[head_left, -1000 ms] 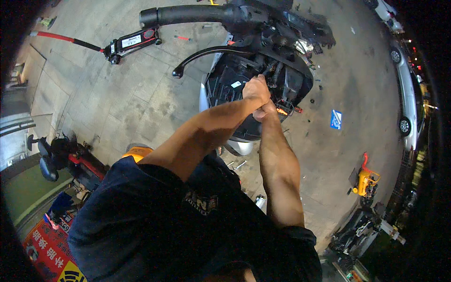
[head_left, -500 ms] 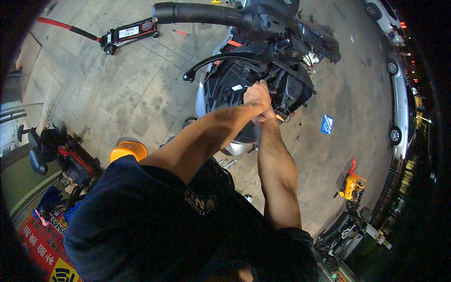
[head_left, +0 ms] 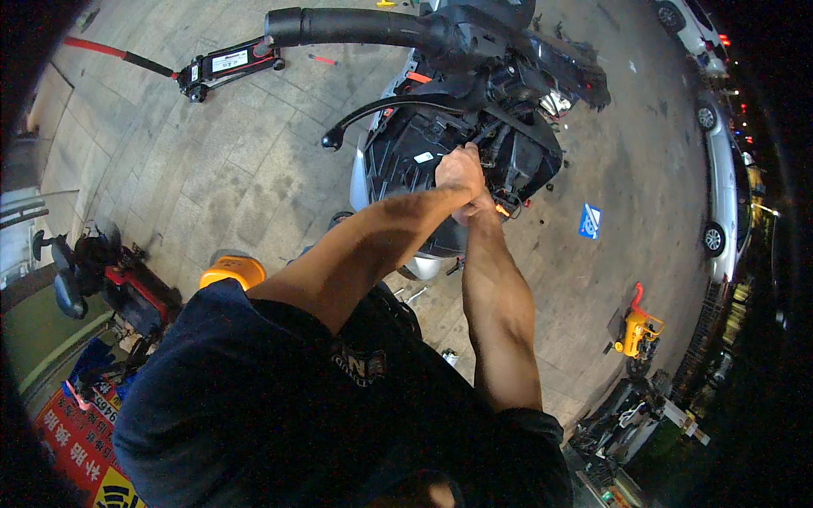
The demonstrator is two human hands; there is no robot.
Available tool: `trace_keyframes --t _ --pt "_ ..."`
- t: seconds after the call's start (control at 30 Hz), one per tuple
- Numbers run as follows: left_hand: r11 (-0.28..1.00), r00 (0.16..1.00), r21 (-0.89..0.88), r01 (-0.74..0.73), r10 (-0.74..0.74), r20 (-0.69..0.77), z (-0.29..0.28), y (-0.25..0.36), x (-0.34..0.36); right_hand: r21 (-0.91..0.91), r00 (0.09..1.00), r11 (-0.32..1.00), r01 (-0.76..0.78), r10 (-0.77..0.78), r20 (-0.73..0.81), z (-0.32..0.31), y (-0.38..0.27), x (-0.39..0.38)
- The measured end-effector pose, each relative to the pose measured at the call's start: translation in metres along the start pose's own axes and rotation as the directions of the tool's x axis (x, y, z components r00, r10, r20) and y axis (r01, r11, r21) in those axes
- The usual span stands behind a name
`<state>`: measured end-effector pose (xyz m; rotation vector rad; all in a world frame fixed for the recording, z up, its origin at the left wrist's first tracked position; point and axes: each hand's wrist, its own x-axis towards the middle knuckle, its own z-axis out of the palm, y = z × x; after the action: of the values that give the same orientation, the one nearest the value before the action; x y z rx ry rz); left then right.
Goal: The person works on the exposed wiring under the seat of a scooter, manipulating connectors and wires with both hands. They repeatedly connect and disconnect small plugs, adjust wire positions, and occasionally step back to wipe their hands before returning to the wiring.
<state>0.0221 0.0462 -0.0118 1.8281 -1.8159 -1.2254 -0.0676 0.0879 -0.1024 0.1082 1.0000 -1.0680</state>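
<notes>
In front of me is a scooter with its front stripped, showing black inner plastic (head_left: pixel 406 161) and bare parts. My left hand (head_left: pixel 460 169) is closed low among these parts, its knuckles up; whatever it grips is hidden beneath it. Close against its wrist lies my right hand (head_left: pixel 480 206), with its fingers out of sight behind the left hand. An orange-tipped cable (head_left: pixel 503 210) shows just right of my right hand. Above both hands extend the black handlebar grip (head_left: pixel 347 27) and the curved brake lever (head_left: pixel 389 103).
A black floor jack (head_left: pixel 227 66) with a red handle stands at far left. An orange stool (head_left: pixel 232 272) is by my left elbow. To the right lie a blue packet (head_left: pixel 590 222) and a yellow machine (head_left: pixel 637 334). Parked cars (head_left: pixel 721 190) line the right side.
The view has shifted very slightly. Both hands keep the same place and grip on the scooter's front.
</notes>
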Motion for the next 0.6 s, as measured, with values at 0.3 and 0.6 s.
trace_keyframes --t 0.3,0.6 --pt "0.998 1.000 0.056 -0.021 0.021 -0.003 0.000 -0.001 0.000 0.012 0.996 0.998 0.067 -0.067 0.051 -0.030 0.006 0.019" --pt "0.998 1.000 0.063 -0.015 0.015 0.008 0.002 -0.001 0.000 0.090 0.992 0.993 0.072 -0.080 0.094 -0.015 0.006 0.011"
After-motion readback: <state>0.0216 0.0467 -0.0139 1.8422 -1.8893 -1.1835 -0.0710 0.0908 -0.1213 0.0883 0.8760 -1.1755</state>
